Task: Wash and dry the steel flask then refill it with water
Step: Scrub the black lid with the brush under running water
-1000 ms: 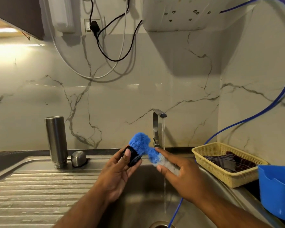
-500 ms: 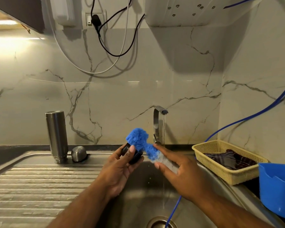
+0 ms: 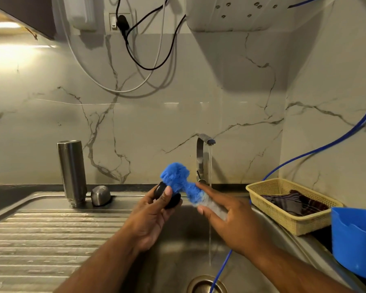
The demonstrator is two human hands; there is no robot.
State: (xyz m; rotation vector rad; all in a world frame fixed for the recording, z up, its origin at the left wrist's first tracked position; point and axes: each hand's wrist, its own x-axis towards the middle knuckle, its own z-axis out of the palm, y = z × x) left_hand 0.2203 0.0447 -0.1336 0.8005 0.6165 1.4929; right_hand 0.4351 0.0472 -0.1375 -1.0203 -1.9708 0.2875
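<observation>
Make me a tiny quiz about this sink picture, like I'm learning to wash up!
1. True or false: the tap is turned off.
2. How does the steel flask stand on the draining board? A) mouth up B) mouth down C) lying flat
3. What colour is the fluffy scrubber held in the right hand, next to the black lid in the left hand?

Key: 1 false, water is running; 2 B; 3 blue.

Home kitchen (steel sink [image 3: 51, 229], tap [image 3: 201, 157])
</observation>
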